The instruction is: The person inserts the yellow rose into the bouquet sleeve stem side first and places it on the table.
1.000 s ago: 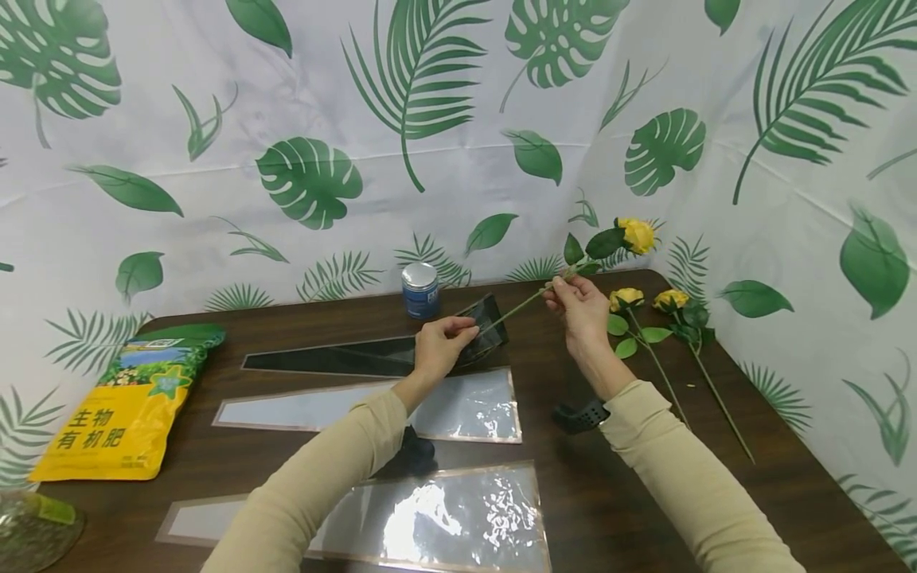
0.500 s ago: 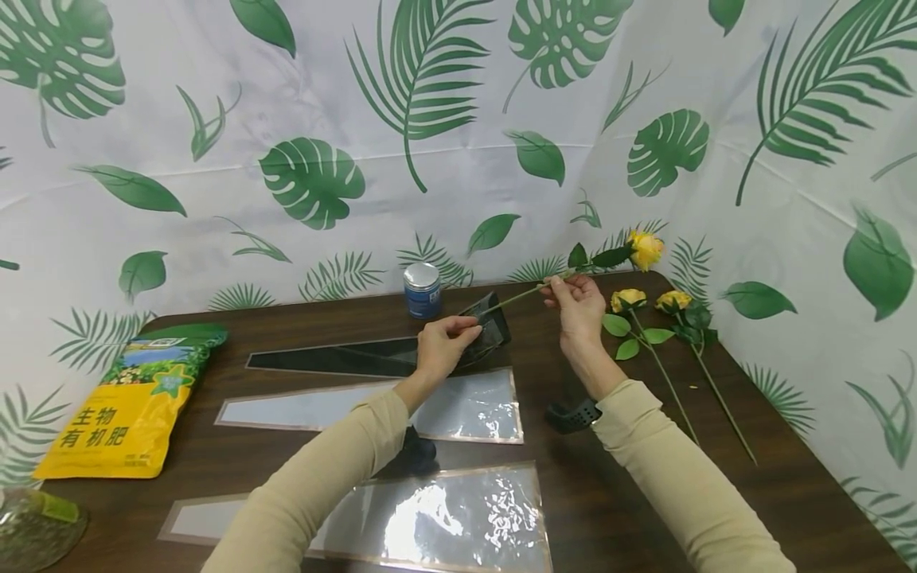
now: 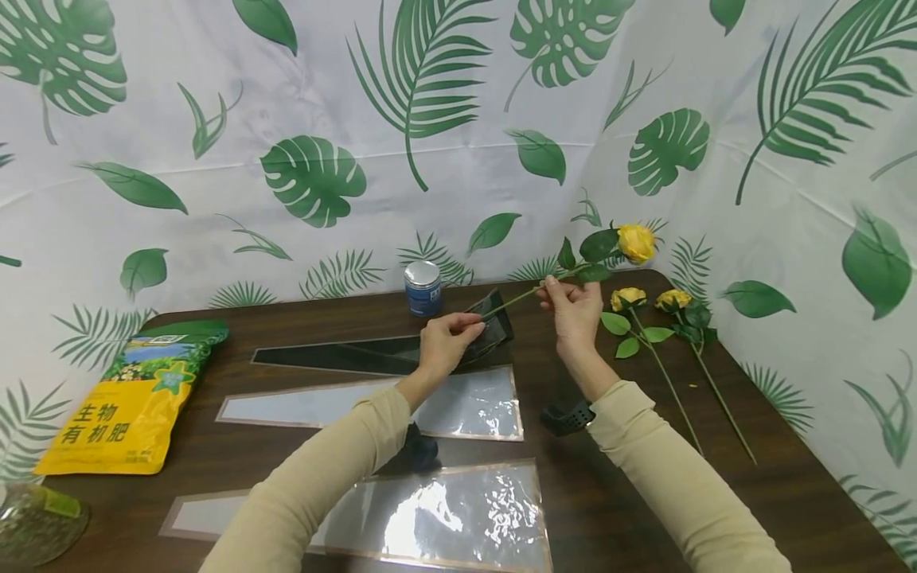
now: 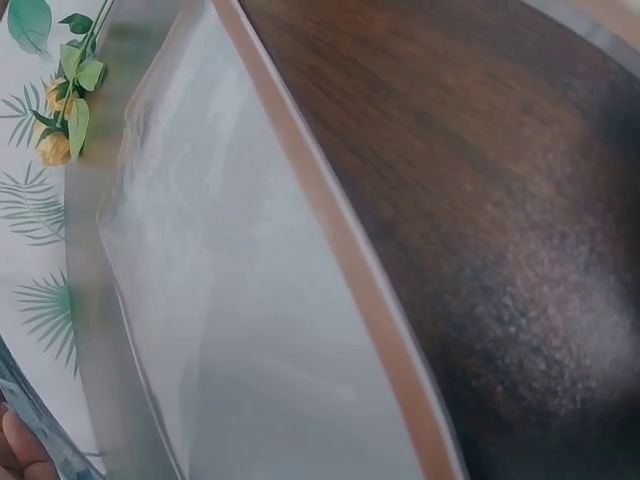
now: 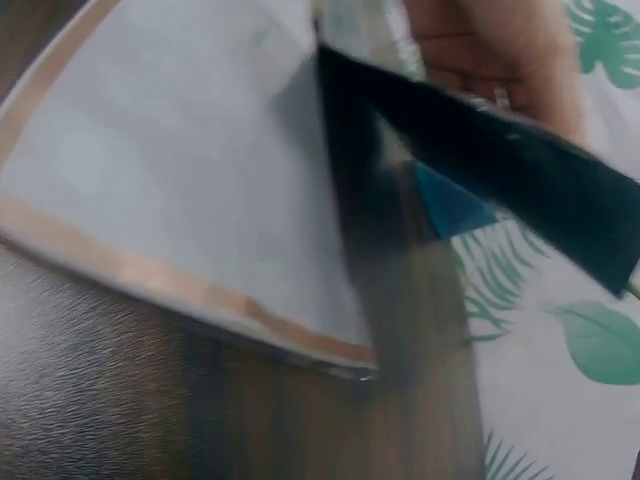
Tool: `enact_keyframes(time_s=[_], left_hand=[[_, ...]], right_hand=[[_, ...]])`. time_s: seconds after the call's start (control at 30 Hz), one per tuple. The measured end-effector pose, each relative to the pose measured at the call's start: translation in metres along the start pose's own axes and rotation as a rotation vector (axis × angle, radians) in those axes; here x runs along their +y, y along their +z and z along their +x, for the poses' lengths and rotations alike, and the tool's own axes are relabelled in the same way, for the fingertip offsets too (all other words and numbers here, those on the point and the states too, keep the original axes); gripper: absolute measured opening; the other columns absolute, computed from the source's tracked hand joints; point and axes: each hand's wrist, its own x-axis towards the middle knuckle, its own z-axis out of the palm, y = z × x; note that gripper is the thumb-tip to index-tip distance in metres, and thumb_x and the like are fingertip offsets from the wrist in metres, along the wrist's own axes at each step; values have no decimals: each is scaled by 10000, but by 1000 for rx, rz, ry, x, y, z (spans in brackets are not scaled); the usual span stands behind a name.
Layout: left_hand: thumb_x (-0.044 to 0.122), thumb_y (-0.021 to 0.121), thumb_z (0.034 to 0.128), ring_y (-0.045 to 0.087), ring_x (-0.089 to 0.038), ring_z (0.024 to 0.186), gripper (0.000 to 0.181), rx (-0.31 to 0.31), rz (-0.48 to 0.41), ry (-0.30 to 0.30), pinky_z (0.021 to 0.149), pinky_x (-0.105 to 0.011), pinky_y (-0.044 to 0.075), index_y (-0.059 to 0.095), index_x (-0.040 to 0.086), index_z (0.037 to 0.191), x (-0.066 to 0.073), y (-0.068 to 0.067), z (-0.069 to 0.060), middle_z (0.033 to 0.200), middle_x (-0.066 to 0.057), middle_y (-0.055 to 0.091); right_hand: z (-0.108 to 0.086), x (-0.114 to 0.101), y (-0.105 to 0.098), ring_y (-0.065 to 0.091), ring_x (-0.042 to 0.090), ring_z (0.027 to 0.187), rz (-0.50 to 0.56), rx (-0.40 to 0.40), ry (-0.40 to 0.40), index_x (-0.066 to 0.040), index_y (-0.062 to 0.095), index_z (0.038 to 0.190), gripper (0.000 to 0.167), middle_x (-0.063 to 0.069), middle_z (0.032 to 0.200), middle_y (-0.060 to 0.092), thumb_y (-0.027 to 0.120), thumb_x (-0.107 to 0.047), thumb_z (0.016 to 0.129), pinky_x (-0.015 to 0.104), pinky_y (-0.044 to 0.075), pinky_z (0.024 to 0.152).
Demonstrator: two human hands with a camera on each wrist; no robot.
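My left hand pinches the edge of a black flower sleeve whose wide end stands open. My right hand holds the stem of a yellow rose between thumb and fingers. The rose is tilted, its bloom up to the right, and its lower stem runs down to the sleeve's mouth by my left fingertips. How far the stem goes inside is hidden. In the right wrist view the black sleeve hangs below the left hand. Only fingers show at the left wrist view's corner.
Two yellow roses lie at right. Clear sleeves with brown borders lie in front. A blue can stands behind, with a yellow fertilizer bag and a jar at left.
The right hand has shifted slightly left and the rose has turned, its bloom dipping right and then rising back left. The left hand has stayed nearly still at the black sleeve.
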Motion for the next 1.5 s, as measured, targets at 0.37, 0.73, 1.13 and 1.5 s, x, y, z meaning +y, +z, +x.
enact_keyframes(time_s=[0.37, 0.73, 1.13, 1.5], left_hand=[[200, 730, 824, 682, -170, 830, 204, -10, 8, -11, 705, -251, 520, 742, 93, 997, 11, 7, 2, 889, -56, 737], [190, 726, 828, 678, -170, 834, 195, -9, 1, -32, 705, -247, 516, 742, 87, 993, 9, 7, -3, 918, -60, 734], [196, 718, 836, 675, -170, 855, 207, 0, -1, 4, 724, -271, 528, 738, 81, 1008, 14, 9, 2, 953, -60, 731], [186, 722, 831, 667, -169, 833, 193, 19, -15, -22, 683, -221, 501, 743, 83, 992, 12, 9, 3, 957, -63, 730]], right_hand=[[-21, 11, 8, 444, 48, 589, -397, -80, 1, 54, 615, 801, 252, -86, 633, 500, 685, -180, 865, 188, 360, 533], [-21, 18, 0, 666, 83, 668, -153, -98, 50, 17, 586, 973, 209, -29, 706, 680, 521, -182, 970, 348, 546, 732], [-29, 23, 1, 377, 38, 541, -352, -85, 70, -5, 594, 724, 260, -92, 573, 448, 660, -198, 886, 186, 307, 497], [-31, 20, -2, 634, 96, 719, -228, -105, 119, 6, 539, 1093, 285, -6, 866, 597, 416, -238, 1011, 290, 539, 744]])
